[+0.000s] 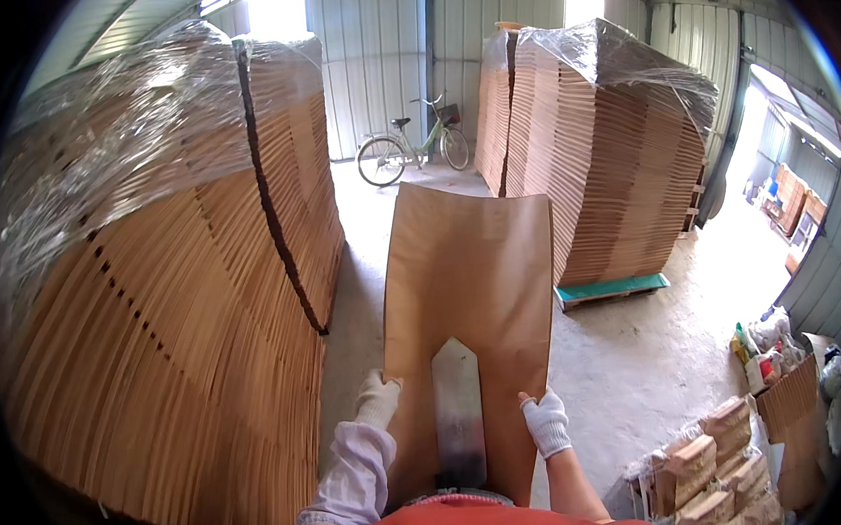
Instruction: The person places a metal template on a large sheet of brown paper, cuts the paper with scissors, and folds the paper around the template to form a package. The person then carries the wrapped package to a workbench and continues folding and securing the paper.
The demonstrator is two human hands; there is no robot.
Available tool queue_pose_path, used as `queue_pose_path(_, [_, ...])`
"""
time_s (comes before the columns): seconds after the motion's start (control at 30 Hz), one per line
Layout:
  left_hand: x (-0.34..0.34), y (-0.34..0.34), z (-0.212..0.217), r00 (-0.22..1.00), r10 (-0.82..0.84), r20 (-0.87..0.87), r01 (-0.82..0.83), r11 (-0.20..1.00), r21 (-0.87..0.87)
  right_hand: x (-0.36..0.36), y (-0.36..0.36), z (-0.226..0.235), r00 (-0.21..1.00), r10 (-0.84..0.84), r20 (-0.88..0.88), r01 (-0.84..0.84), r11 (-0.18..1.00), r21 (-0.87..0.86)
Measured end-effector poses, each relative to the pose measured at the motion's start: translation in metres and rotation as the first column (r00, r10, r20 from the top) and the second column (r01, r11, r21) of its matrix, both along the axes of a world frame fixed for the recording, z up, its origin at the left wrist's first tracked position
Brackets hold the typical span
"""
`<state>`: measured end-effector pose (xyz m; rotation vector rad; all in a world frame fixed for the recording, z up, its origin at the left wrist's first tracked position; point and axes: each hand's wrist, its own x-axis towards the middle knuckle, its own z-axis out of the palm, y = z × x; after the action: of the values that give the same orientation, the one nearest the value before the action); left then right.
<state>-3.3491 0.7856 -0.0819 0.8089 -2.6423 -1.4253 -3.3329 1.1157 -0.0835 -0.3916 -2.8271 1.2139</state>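
Observation:
A large brown kraft paper sheet or sack (467, 270) stretches away in front of me, its far end curving upward. My left hand (379, 401), in a white glove with a pale sleeve on the arm, is closed on its left edge. On the right edge my right hand (546, 423) grips it, thumb on the upper side, also in a white glove. A flat grey metal plate (458, 403) with a pointed far end lies along the middle of the paper, between my hands. Its near end meets a dark part close to my body; how it is fixed there cannot be made out.
Tall stacks of brown folded cardboard, wrapped in clear film, stand at the left (159, 352) and the far right (615, 157), the latter on a green-topped pallet (612, 290). A bicycle (414, 144) leans by the back wall. Wrapped bundles (712, 466) and bags (772, 344) lie at right.

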Motion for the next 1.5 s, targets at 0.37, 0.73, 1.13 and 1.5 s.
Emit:
queue_pose_path(0.37, [-0.262,0.003,0.006,0.996,0.068,-0.056,-0.067,0.998,0.017,-0.289,0.004,-0.010,0.997,0.010,-0.077,-0.008,0.999,0.034])
queue_pose_path(0.73, [-0.540,-0.030,-0.024,0.999,0.033,-0.043,-0.029,0.995,0.100,-0.555,-0.029,-0.020,0.995,-0.038,-0.096,0.050,0.991,0.126])
queue_pose_path(1.13, [-0.839,-0.023,-0.024,0.995,0.090,-0.041,-0.089,0.996,0.018,-0.864,-0.030,-0.021,0.999,0.017,-0.029,-0.011,0.980,0.199])
queue_pose_path(1.5, [-1.066,-0.077,-0.048,0.969,0.223,0.109,-0.220,0.975,-0.039,-1.123,-0.086,-0.044,0.993,0.091,-0.074,-0.076,0.980,0.185])
